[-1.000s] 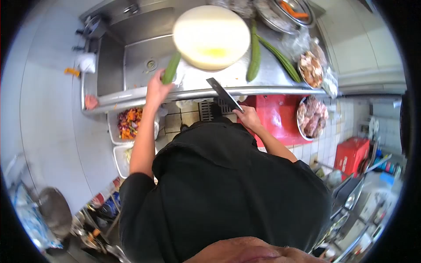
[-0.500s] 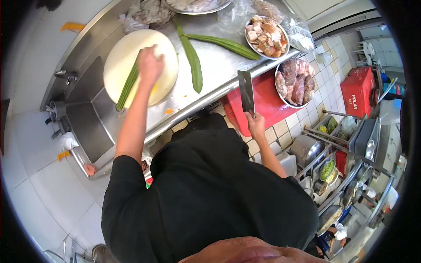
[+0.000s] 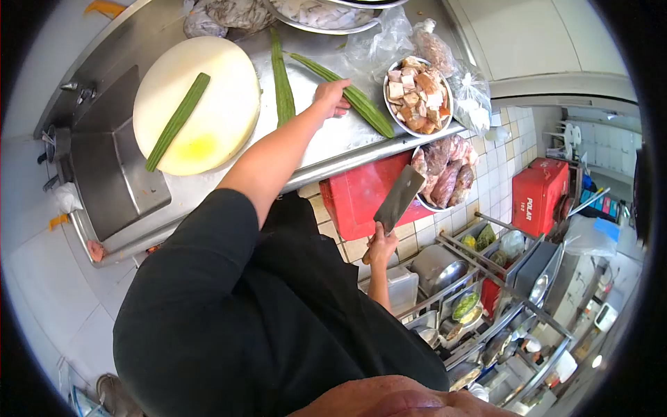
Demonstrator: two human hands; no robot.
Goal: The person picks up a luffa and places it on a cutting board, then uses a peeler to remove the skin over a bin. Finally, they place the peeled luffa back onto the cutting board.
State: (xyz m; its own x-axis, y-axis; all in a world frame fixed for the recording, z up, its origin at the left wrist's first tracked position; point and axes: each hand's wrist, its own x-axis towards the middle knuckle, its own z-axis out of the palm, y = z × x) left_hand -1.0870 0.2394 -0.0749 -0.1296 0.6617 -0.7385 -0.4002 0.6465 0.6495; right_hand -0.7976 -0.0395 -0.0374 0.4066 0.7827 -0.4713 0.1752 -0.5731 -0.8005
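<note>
My left hand [image 3: 332, 99] reaches across the steel counter and closes around the middle of a long green ridge gourd [image 3: 372, 115]. A second ridge gourd [image 3: 281, 80] lies left of it, its near end hidden behind my forearm. On the round white chopping board [image 3: 233, 111] rests a third ridge gourd [image 3: 178, 121], with nothing touching it. In my right hand [image 3: 381, 244] is a cleaver [image 3: 401, 199], gripped by its handle, blade pointing up and away over the floor beside the counter.
A bowl of cut meat chunks [image 3: 417, 94] stands at the counter's right end, near plastic bags [image 3: 472, 97]. Below are a bowl of large meat pieces [image 3: 445, 174] and a red box [image 3: 365, 194]. The sink [image 3: 118, 153] is left; metal racks [image 3: 479, 278] hold containers at right.
My left hand has left the gourd on the board and moved right to another gourd on the counter. The cleaver now tilts further right. The view has turned and shifted.
</note>
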